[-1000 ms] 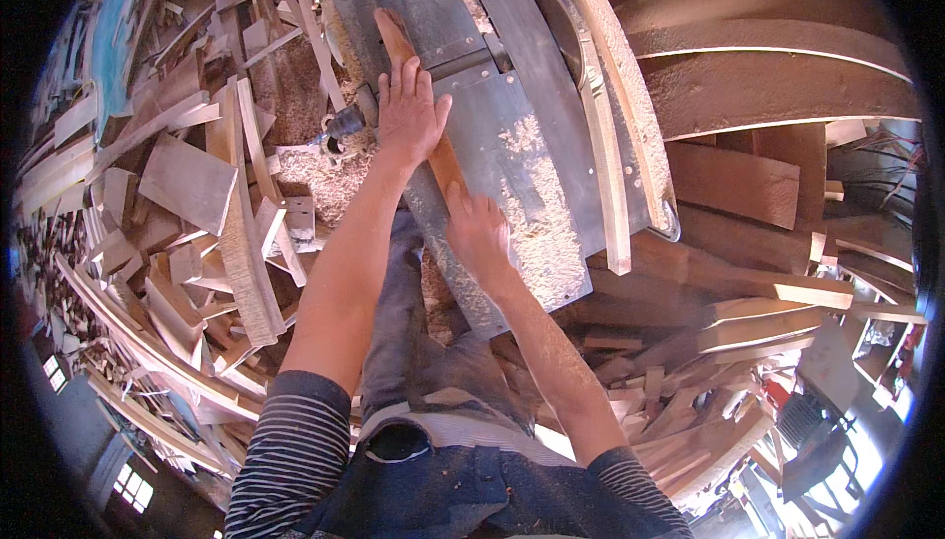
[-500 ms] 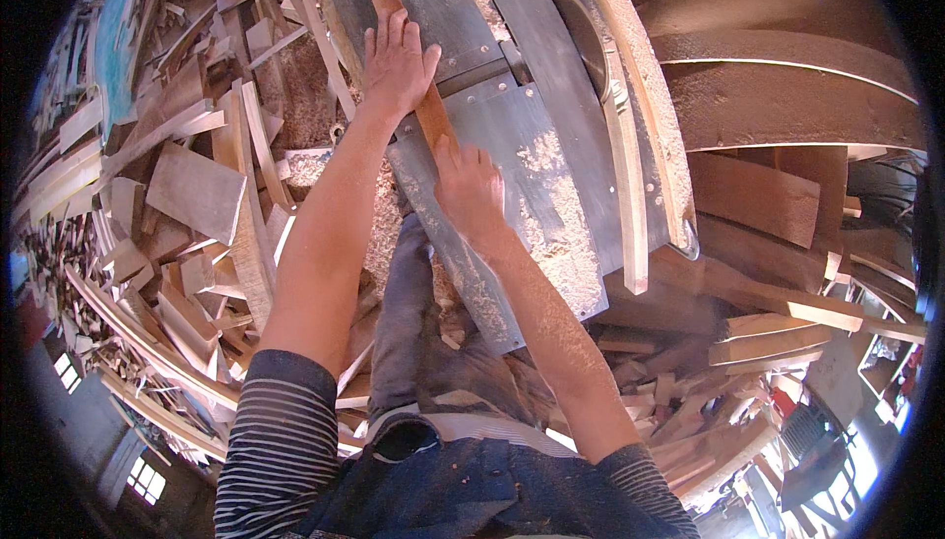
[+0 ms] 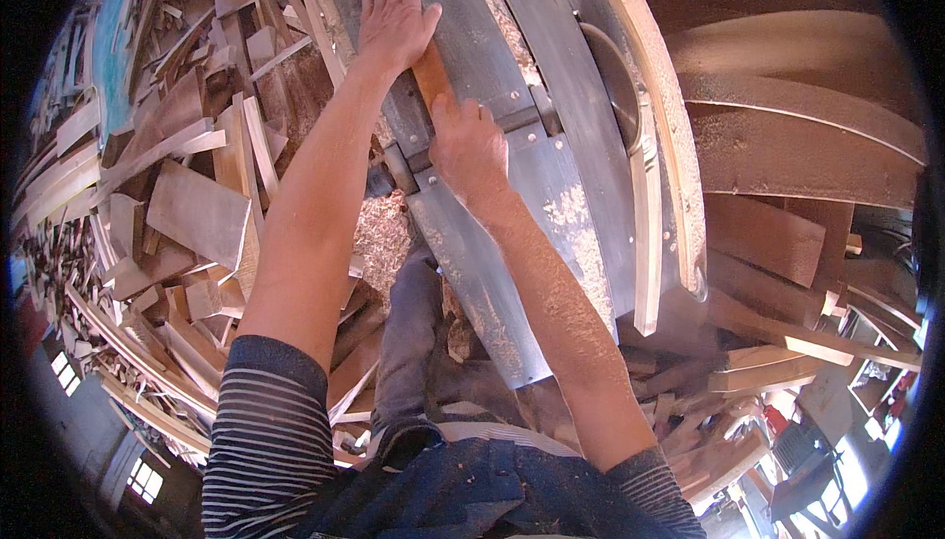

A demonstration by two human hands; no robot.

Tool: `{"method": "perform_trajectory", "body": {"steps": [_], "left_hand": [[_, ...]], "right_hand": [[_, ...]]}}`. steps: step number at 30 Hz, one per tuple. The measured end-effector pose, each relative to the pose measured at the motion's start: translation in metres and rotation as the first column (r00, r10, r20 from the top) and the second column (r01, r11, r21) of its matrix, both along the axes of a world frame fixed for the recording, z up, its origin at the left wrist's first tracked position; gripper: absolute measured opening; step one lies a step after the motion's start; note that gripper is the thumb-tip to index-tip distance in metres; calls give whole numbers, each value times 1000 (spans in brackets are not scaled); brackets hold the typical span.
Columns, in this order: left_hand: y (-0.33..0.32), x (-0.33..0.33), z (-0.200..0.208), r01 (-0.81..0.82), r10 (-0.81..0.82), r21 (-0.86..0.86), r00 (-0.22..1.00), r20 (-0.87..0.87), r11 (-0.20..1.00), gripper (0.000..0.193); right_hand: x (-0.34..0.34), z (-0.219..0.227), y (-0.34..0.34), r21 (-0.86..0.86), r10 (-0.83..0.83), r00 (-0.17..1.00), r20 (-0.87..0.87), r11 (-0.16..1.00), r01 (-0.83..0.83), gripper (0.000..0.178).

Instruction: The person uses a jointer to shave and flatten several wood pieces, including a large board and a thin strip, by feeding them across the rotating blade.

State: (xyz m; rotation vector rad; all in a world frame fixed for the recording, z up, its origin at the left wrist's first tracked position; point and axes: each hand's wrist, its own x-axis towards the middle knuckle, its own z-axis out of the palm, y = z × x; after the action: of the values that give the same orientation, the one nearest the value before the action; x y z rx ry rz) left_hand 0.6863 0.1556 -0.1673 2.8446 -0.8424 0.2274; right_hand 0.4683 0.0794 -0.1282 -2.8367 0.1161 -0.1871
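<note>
A reddish-brown strip of wood lies lengthwise along the left side of a grey metal machine table. My left hand rests on top of the strip, its fingers stretched forward and the thumb out to the right. At the strip's near end my right hand is closed round the wood with the fingers curled; the very end is hidden in it. My right hand is over the crosswise gap in the table, and part of that gap is hidden under it. Pale shavings lie on the near table plate.
A round metal blade stands up at the right of the table, beside a pale wooden batten. Heaped offcuts fill the left side. Large curved brown boards are stacked at the right.
Both hands and the strip have moved forward along the table relative to the crosswise gap. My right hand was over the near plate before. The view has shifted, so the machine sits lower in the picture.
</note>
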Motion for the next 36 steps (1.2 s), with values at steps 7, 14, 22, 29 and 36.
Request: {"method": "perform_trajectory", "body": {"steps": [7,14,22,29,36], "left_hand": [[-12,54,11,-33,36,31,997,-75,999,65],[13,10,53,15,-90,-365,978,-189,931,78],[86,-235,107,-768,-406,-548,409,-818,331,75],[37,-398,131,-938,-633,-347,255,-731,23,42],[31,-489,74,-935,-643,-323,156,-750,150,31]], "right_hand": [[55,5,-4,57,-9,1000,13,998,8,39],[19,43,-29,674,-21,966,-260,712,197,55],[-212,88,-26,707,29,943,-333,-653,270,80],[-390,100,-31,592,68,922,-382,-747,301,77],[-475,113,-47,758,60,877,-478,-477,446,68]]}}
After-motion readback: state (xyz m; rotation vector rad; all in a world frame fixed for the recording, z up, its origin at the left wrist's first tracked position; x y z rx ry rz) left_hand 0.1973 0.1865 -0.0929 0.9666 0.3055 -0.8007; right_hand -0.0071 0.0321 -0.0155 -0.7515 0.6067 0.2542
